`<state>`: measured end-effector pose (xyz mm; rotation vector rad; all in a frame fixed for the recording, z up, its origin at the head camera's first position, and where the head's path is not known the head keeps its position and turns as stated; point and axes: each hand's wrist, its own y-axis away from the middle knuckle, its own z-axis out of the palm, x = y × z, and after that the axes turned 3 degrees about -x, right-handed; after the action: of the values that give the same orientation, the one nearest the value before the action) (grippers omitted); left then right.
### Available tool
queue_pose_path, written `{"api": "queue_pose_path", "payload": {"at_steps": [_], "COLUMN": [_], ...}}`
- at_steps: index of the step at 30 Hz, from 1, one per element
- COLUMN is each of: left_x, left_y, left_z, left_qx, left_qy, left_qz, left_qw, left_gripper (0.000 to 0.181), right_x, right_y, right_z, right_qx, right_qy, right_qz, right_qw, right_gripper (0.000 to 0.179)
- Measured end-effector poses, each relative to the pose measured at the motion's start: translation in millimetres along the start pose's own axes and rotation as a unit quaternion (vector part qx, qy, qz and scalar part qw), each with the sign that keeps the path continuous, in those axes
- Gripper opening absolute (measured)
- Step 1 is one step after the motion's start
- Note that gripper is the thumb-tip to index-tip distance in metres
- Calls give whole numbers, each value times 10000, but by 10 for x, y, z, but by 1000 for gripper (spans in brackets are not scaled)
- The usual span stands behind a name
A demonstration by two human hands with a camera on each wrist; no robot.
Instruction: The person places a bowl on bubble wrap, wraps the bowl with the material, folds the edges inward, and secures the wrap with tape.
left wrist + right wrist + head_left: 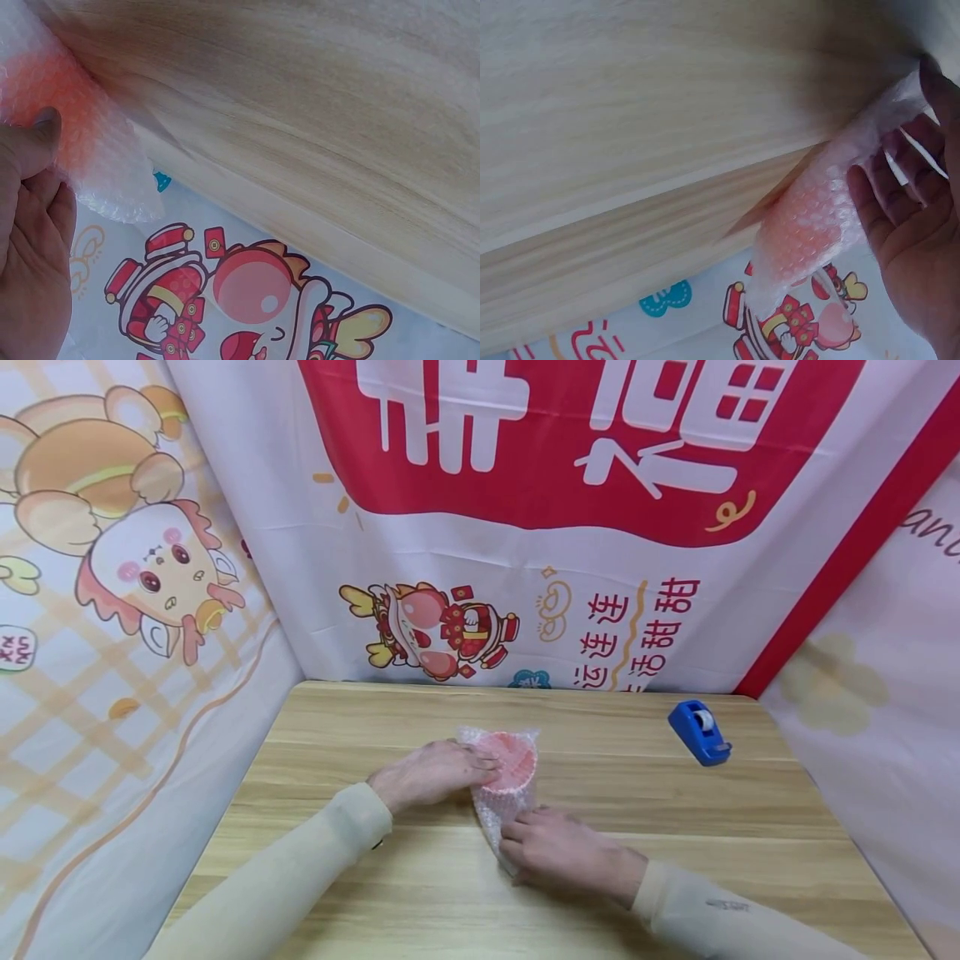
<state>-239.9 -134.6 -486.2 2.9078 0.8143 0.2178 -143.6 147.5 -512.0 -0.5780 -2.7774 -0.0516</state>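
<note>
In the head view, a round pink ribbed item (517, 762) with a pale rim sits at the middle of the table, wrapped in clear bubble wrap (491, 818). My left hand (435, 770) grips its left side through the wrap. The left wrist view shows the thumb (46, 135) bent against the bubble wrap (120, 176), with the pink showing through. On the near side, my right hand (573, 856) holds the loose tail of wrap. In the right wrist view, bubble wrap (817, 217) runs between that thumb and the fingers (866, 195).
A blue tape dispenser (701, 732) stands at the back right of the wooden table (360, 893). Behind the table's far edge hangs a printed cloth (285, 527), with more patterned cloth along both sides.
</note>
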Motion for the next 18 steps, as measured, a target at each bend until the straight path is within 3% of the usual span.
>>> {"api": "queue_pose_path", "payload": {"at_steps": [6, 11, 14, 17, 18], "left_x": [16, 28, 29, 26, 27], "left_y": [-9, -8, -7, -14, -14], "left_z": [-16, -15, -7, 0, -1], "left_qx": [77, 170, 115, 82, 64], "left_qy": [-129, -33, 488, 1085, 1051], "left_qz": [51, 21, -248, -602, -592], "left_qw": [9999, 9998, 9984, 9922, 9927], "left_gripper": [48, 48, 48, 51, 51], "right_x": [-40, -16, 18, 58, 73], "right_y": [-32, 9, 35, 57, 61], "right_z": [21, -2, -31, -67, -79], "right_qx": [462, 530, 585, 760, 815], "right_qy": [274, 77, -80, -110, -149], "right_qz": [31, 129, 191, 205, 225], "right_qw": [9986, 9985, 9981, 9968, 9963], "right_gripper": [8, 13, 16, 17, 17]}}
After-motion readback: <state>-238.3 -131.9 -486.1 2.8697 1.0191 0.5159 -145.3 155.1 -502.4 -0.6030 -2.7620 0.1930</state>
